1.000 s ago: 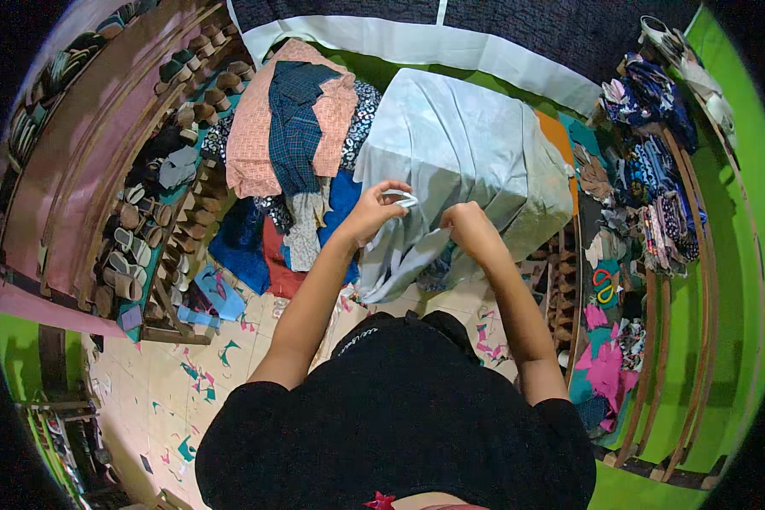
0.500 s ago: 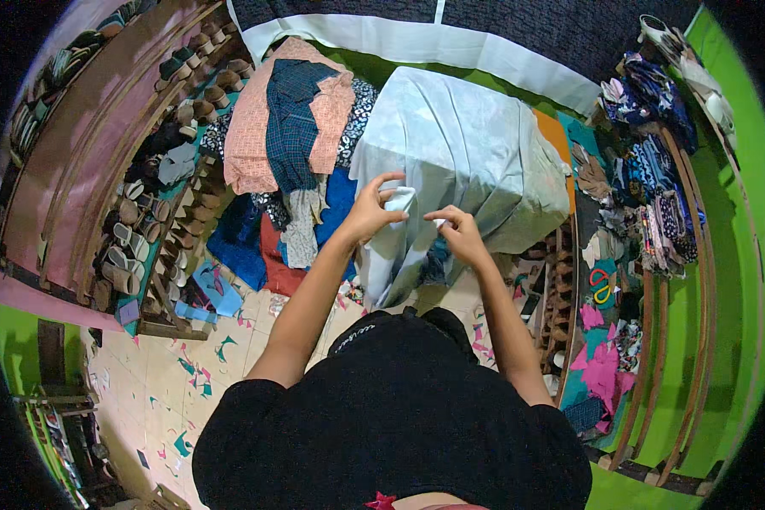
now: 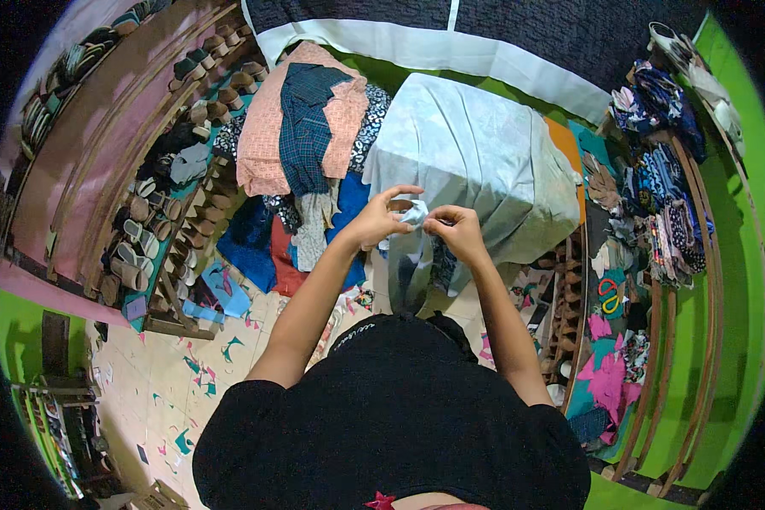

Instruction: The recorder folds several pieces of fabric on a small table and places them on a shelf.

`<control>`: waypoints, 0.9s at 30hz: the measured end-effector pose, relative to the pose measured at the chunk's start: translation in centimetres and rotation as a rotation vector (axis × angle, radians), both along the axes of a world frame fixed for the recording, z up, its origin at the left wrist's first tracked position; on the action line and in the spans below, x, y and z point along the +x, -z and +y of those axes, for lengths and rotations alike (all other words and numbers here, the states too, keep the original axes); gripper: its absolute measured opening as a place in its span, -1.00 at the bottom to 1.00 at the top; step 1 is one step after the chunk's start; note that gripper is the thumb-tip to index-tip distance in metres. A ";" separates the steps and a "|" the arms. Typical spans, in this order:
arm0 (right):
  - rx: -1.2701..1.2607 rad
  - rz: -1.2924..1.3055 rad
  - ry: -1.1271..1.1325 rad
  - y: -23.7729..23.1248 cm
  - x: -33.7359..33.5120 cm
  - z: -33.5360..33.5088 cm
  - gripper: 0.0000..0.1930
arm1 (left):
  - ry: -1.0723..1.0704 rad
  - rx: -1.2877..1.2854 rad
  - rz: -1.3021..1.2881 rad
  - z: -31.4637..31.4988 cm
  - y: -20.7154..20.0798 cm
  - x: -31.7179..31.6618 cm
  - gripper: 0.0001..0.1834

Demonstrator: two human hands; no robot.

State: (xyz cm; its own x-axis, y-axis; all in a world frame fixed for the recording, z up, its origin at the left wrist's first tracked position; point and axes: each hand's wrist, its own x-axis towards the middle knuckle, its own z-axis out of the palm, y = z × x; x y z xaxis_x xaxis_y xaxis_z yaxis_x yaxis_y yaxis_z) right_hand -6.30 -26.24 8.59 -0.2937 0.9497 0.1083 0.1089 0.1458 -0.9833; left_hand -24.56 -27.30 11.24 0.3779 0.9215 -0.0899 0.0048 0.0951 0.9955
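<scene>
My left hand [image 3: 384, 221] is curled in front of me, thumb and fingers closed round a small white piece of cloth [image 3: 414, 212]. Whether this piece is part of the larger sheet behind cannot be told. My right hand [image 3: 456, 231] pinches right beside it, fingertips pressed together; what lies between them is too small to make out. Behind both hands a pale blue-white sheet [image 3: 459, 127] drapes over a block-shaped pile, and its folds hang down beneath my hands.
Left of the sheet, peach cloth [image 3: 259, 144] and a dark checked cloth [image 3: 304, 127] lie heaped. Wooden racks of shoe-shaped pieces flank both sides. Red-and-yellow-handled scissors [image 3: 609, 296] and pink scraps [image 3: 605, 378] lie on the right. Cloth scraps litter the tiled floor [image 3: 166, 391].
My right hand has come in toward the left and its fingertips have closed against the white piece. The surroundings have shifted slightly right in view.
</scene>
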 end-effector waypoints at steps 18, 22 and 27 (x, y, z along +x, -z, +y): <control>0.846 -0.378 0.185 -2.0 -0.8 1.2 -0.85 | 0.191 -0.030 -0.386 1.9 0.7 1.1 -0.29; 0.560 -0.213 0.150 -1.4 -0.5 1.8 -0.84 | 0.068 0.069 -0.128 1.3 -1.3 2.7 -0.27; 0.195 0.358 0.062 0.6 0.2 2.8 -0.51 | 0.002 0.116 -0.171 2.5 -0.9 3.9 -0.33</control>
State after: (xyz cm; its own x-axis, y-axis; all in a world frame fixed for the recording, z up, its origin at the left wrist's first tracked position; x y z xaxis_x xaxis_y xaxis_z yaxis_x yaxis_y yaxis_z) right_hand -6.12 -23.39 8.03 -0.1480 0.9158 0.3733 -0.2209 0.3373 -0.9151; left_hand -20.68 -24.83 12.13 0.3800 0.9213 0.0826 -0.1650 -0.0203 0.9861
